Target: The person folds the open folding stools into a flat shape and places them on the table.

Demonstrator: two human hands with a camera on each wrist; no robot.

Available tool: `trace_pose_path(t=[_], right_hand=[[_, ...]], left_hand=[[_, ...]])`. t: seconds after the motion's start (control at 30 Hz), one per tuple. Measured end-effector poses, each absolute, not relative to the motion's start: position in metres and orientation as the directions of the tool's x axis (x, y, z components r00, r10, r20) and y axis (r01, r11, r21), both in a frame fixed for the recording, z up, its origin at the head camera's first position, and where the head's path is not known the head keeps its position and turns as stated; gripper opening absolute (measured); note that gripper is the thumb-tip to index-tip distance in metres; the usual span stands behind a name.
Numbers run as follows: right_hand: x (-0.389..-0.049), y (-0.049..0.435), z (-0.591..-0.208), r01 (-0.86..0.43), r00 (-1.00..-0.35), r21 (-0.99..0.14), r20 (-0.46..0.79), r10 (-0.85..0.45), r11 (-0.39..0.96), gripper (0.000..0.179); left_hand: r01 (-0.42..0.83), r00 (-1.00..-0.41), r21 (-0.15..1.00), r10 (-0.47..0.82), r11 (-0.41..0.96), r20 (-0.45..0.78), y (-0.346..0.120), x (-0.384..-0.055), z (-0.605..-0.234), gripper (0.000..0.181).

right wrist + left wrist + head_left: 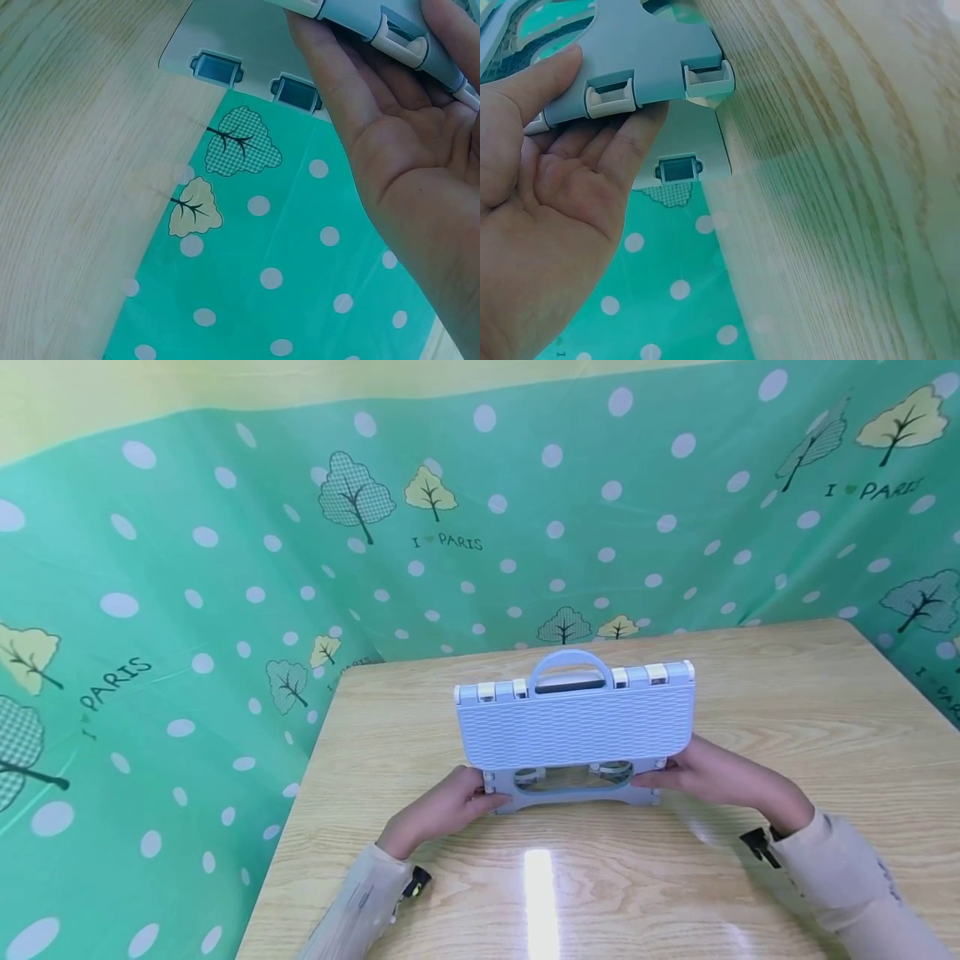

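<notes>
Left hand (444,810) and right hand (716,770), both mine, grip a blue folding stool (573,728); wood-grain tabletop (375,735) beneath, dotted green cloth (450,593) behind.

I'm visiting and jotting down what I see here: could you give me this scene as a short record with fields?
Object: light-blue plastic folding stool, partly unfolded
Top edge: light-blue arched handle between white hinge pieces
Left hand: grips the left end of the stool's smooth lower panel
Right hand: grips that panel's right end
Surface: pale wood-grain table
Backdrop: green cloth with white dots, printed trees and the word PARIS
</notes>
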State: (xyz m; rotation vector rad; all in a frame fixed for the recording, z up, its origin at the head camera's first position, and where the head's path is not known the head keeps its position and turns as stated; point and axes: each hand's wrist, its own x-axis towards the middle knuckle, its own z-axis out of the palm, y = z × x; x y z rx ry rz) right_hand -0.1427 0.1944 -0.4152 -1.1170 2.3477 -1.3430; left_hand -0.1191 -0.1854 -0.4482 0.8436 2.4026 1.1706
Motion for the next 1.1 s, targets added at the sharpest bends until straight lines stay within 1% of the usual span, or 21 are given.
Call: trace_pose_path(t=[0.17, 0.33, 0.67, 1.1], right_hand=[[-0.1424, 0.1945, -0.4150, -0.502, -0.694, -0.811, 0.169, -0.699, 0.302, 0.076], [-0.1431, 0.1945, -0.4158, -0.494, -0.686, -0.824, 0.173, -0.706, 0.278, 0.073], [-0.1432, 0.1954, -0.4152, -0.496, -0.692, -0.814, 0.161, -0.704, 0.301, 0.072], [-0.1439, 0.1958, -0.4158, -0.495, -0.684, -0.820, 0.165, -0.711, 0.286, 0.073]], left_hand=[[0.352, -0.767, 0.799, 0.639, 0.487, -0.052, -0.1854, -0.1197, -0.4484, 0.048], [0.351, -0.765, 0.800, 0.641, 0.487, -0.055, -0.1860, -0.1199, -0.4477, 0.046], [0.351, -0.761, 0.805, 0.647, 0.478, -0.053, -0.1867, -0.1208, -0.4495, 0.047], [0.354, -0.762, 0.803, 0.646, 0.480, -0.051, -0.1867, -0.1213, -0.4495, 0.046]])
